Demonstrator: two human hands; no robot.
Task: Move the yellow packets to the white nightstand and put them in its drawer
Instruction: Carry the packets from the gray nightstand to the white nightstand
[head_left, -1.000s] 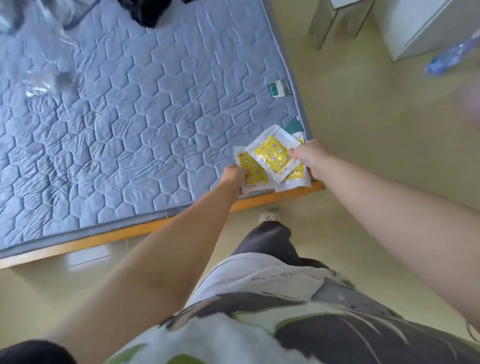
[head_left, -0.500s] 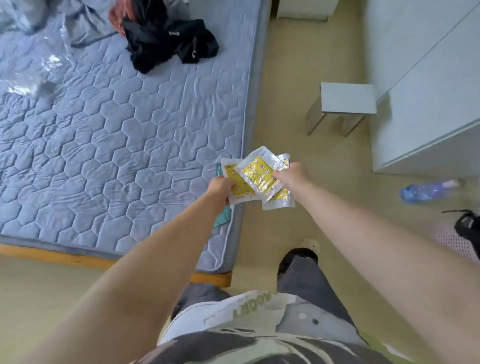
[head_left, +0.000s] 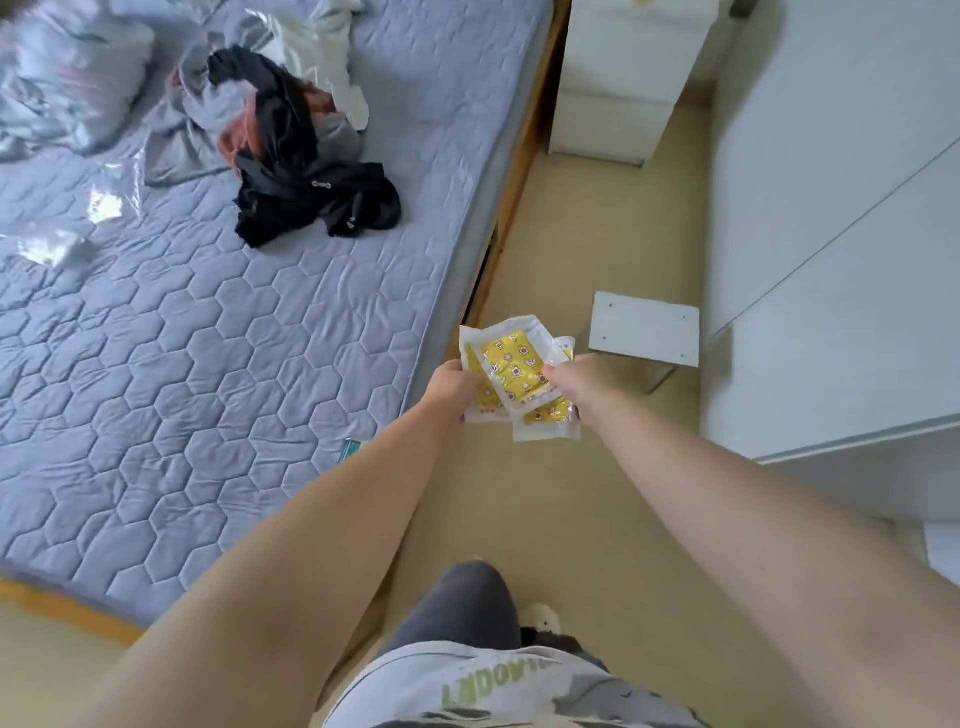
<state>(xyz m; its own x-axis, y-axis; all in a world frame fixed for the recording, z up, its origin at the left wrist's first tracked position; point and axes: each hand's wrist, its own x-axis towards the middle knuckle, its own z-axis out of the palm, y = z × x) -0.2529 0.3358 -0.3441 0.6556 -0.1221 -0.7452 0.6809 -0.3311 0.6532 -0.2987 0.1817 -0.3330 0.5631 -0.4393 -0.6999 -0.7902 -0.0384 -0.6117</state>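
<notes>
Yellow packets (head_left: 514, 376) — fanned bundle, pinched by left hand (head_left: 452, 387) and right hand (head_left: 576, 379); now off the bed (head_left: 260, 312), over floor (head_left: 597, 249). White nightstand (head_left: 623, 78) newly in view ahead — drawers (head_left: 613, 122) closed, carry unfinished.

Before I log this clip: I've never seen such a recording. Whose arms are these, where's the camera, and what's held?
No machine here: a person wears one camera on the head, looking down, so both bare arms are theirs. The left hand and right hand together grip a few yellow packets above the floor beside the bed. A heap of dark clothes lies on the bed. The white nightstand stands ahead, by the bed's far end, drawers shut; a small white stool stands nearer, on the right.
</notes>
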